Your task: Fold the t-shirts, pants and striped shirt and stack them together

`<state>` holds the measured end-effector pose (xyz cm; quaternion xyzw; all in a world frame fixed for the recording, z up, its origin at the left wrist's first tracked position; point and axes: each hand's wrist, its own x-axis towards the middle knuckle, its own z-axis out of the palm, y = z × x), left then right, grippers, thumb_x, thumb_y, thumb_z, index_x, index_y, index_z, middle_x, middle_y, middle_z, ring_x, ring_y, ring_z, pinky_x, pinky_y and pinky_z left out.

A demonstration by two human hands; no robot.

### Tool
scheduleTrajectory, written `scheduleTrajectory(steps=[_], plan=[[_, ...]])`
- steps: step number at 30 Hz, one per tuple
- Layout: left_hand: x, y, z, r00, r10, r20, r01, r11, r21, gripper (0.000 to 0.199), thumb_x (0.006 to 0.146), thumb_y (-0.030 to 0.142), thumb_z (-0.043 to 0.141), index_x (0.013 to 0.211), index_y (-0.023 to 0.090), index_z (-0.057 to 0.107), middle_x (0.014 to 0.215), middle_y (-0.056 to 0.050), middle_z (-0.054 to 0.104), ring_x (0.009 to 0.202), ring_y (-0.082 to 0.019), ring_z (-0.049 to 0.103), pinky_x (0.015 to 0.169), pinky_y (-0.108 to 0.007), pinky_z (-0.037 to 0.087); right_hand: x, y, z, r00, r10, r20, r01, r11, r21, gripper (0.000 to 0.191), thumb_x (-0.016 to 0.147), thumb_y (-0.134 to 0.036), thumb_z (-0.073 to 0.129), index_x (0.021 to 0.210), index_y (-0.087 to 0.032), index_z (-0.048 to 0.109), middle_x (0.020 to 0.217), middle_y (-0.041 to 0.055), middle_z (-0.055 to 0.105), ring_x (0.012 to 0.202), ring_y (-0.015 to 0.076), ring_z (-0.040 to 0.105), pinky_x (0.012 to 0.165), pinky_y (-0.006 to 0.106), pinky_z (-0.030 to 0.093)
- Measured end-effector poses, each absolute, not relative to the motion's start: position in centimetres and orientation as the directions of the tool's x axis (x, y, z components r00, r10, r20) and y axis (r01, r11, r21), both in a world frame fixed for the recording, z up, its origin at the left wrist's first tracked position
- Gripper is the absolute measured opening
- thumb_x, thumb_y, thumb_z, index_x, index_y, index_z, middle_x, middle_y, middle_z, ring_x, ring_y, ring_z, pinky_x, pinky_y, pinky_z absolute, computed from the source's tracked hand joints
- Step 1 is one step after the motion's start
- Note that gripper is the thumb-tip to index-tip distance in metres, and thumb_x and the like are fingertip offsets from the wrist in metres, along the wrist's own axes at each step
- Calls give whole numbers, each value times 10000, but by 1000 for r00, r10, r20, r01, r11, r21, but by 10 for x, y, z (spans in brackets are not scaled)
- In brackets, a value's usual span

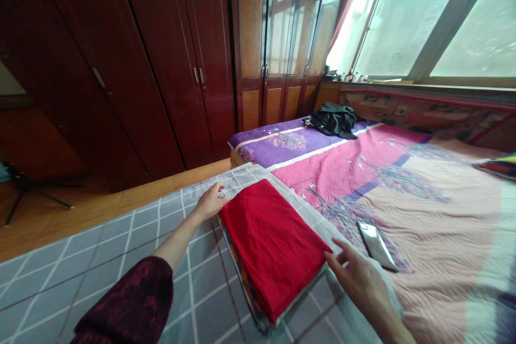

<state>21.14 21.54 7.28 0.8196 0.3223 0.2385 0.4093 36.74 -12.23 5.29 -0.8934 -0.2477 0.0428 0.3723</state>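
A folded red cloth [272, 242] lies on top of a stack with multicoloured layers showing along its lower edge. My left hand [210, 202] rests on the grey checked fabric [209, 290] against the cloth's upper left side, fingers apart and holding nothing. At the cloth's right corner, the fingertips of my right hand [358, 285] touch or nearly touch it, with the hand open. A smartphone [377, 246] lies face down on the pink quilt [419, 199], just beyond my right hand.
A pink and purple quilted bed [282, 142] extends ahead, with a crumpled black garment [332, 120] at its far end. Dark wooden wardrobes [161, 64] line the left wall. A tripod [32, 191] stands on the wooden floor [92, 220] at left.
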Motion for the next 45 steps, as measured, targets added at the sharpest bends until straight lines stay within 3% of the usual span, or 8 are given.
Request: scheduleTrajectory(steps=[3,8,11,14,19,32,40,45], plan=[[214,204,73,675,709,206,355,-557,751,324,740,187,601,1059,198,546,1173,-85,574,1121,-254,522,989,-413,373,368,-124,57,828,483,286,560,-683,-469,489,771,-538,477,1098,-199,609,813,36,653,641,214,624,569,340,452],[244,158,84,867,395,303,203,-836,510,320,887,250,458,1190,215,554,1298,-48,544,1237,-189,450,1078,-349,299,353,-64,81,503,732,459,862,-383,-333,395,878,-400,428,1173,-180,569,1177,114,595,1055,240,583,872,383,476],[263,141,72,938,274,212,198,-927,320,412,936,313,375,1327,207,455,1434,-54,410,1349,-221,301,1125,-456,192,351,-25,68,328,852,409,943,-268,-198,536,840,-439,519,1269,-116,518,1374,178,446,1266,298,413,1021,456,371],[271,138,51,959,249,136,212,-948,239,462,953,382,319,1389,240,375,1483,-25,327,1395,-239,179,1133,-525,89,357,-9,40,289,909,302,956,-259,-137,700,842,-552,479,1348,-70,437,1438,183,356,1343,316,285,1073,494,298],[270,141,33,950,278,142,233,-934,271,485,953,439,272,1414,295,321,1510,6,264,1410,-234,103,1124,-558,51,365,-11,14,292,904,311,956,-273,-103,701,887,-591,354,1397,-111,370,1481,118,291,1384,270,188,1102,486,253],[273,155,32,875,470,113,371,-803,466,644,887,562,342,1445,248,269,1545,-33,129,1412,-281,58,1133,-523,82,366,-10,8,326,884,334,944,-325,-59,699,885,-589,346,1395,-111,373,1468,123,315,1367,265,245,1082,491,287],[276,161,31,856,507,99,414,-788,455,687,881,608,292,1457,237,241,1542,-32,152,1383,-313,183,1129,-498,146,369,-11,0,435,844,314,900,-420,-118,722,870,-612,325,1390,-115,388,1478,92,310,1362,311,239,1052,487,335],[279,166,29,840,519,160,416,-804,424,663,882,595,300,1431,224,304,1489,-53,302,1314,-291,321,1096,-445,250,377,-15,-4,528,813,245,848,-487,-211,798,871,-626,270,1424,-51,289,1466,157,315,1287,293,391,1041,456,352]])
